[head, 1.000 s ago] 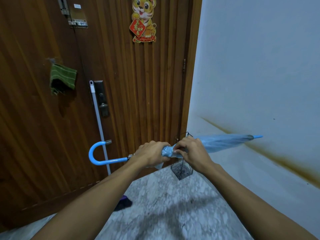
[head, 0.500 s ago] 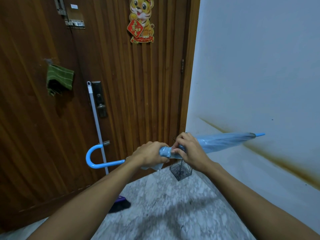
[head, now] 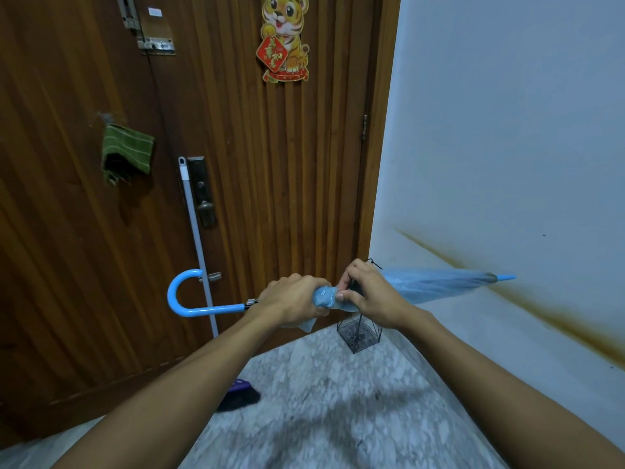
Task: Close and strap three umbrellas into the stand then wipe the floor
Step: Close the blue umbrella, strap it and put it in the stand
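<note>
I hold a folded light-blue umbrella point(head: 436, 285) level in front of me, its hooked blue handle at the left and its tip pointing right toward the wall. My left hand point(head: 291, 299) grips the gathered canopy near the handle end. My right hand point(head: 368, 296) pinches the canopy fabric just right of it, fingertips close to the left hand. Below the hands, a black wire umbrella stand point(head: 359, 335) sits on the floor in the corner between door and wall. I see no umbrella inside it.
A wooden door point(head: 270, 164) stands ahead, with a mop handle point(head: 198, 238) leaning on it and its dark purple mop head point(head: 240, 394) on the marble floor point(head: 331, 401). A green cloth point(head: 126, 154) hangs on the door. A stained white wall point(head: 507, 164) runs along the right.
The hands and umbrella have stayed nearly in place. My right-hand fingers have shifted slightly on the canopy fabric near my left hand.
</note>
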